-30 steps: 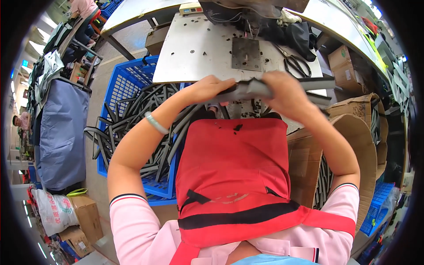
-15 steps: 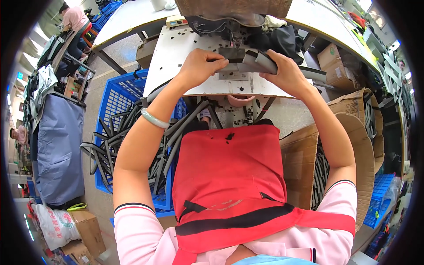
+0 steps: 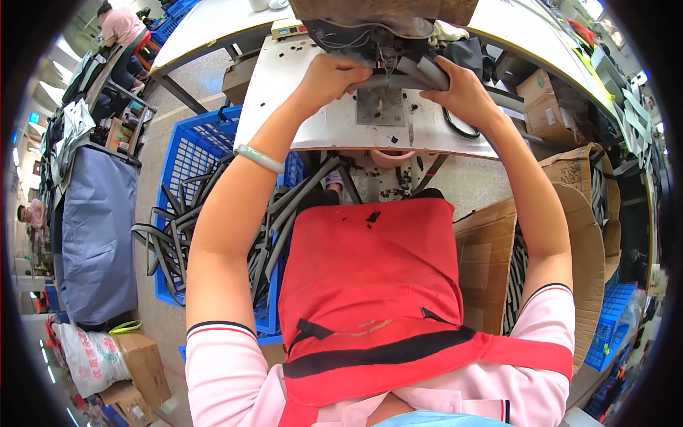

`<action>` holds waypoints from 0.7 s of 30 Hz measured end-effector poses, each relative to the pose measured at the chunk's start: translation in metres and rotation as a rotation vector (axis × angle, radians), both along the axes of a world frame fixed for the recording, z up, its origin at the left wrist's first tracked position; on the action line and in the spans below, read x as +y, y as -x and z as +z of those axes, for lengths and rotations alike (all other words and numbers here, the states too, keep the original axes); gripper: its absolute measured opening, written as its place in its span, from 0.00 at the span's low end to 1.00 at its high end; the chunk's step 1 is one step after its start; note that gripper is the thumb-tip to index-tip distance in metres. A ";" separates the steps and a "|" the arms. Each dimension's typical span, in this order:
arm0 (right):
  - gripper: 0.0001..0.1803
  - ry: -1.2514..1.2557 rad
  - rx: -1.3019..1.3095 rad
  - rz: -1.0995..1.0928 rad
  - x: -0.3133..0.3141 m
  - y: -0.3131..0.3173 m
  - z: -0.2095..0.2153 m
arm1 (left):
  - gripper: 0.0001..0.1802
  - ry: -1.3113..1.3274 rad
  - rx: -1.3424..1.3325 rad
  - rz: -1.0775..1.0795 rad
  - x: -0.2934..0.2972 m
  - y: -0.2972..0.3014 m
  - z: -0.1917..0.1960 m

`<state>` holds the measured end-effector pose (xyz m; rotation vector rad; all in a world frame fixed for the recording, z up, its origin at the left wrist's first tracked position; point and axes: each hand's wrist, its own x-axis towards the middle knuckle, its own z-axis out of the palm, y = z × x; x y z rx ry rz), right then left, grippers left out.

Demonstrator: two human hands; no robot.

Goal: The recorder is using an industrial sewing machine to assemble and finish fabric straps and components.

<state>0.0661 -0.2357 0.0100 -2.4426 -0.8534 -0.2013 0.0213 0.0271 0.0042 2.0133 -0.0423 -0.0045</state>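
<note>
A grey fabric strip [image 3: 400,80] stretches between my hands under the sewing machine [image 3: 380,13], close to its needle area. My left hand [image 3: 329,84] pinches the strip's left end, with a pale green bangle on that wrist. At the other end, folded grey layers sit inside my right hand [image 3: 464,94], thumb below and fingers above. A metal plate [image 3: 381,107] lies in the white sewing table [image 3: 313,117] just nearer than the strip. Beside my right wrist, a dark loop and grey strip lengths hang over the table's right side.
A blue plastic basket [image 3: 175,171] of grey and black strips stands at left. Cardboard boxes [image 3: 484,245] with more strips stand at right. Small black scraps dot the table and my red apron [image 3: 370,256]. A co-worker [image 3: 122,28] sits far left.
Both hands have moved away from me with the strip, closer beneath the machine. The metal plate is now more exposed. A dark loop now shows below my right hand.
</note>
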 end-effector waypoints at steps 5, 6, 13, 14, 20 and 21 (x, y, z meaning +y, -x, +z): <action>0.38 -0.100 0.073 -0.048 0.001 0.040 0.006 | 0.16 0.035 -0.115 0.095 0.012 0.021 -0.018; 0.35 -0.073 -0.033 0.002 -0.004 0.046 -0.008 | 0.16 -0.013 -0.211 0.118 0.013 0.024 -0.021; 0.12 0.413 -0.791 0.517 0.088 0.174 -0.073 | 0.15 -0.127 -0.037 -0.287 -0.067 0.062 -0.002; 0.10 0.555 -0.516 0.503 0.095 0.168 -0.082 | 0.15 -0.130 -0.035 -0.287 -0.071 0.061 -0.005; 0.18 0.360 0.115 0.273 0.029 0.108 -0.026 | 0.16 0.015 -0.079 -0.379 -0.006 0.069 -0.076; 0.19 0.358 0.129 0.189 0.011 0.094 -0.019 | 0.15 0.065 0.206 -0.369 0.001 0.079 -0.071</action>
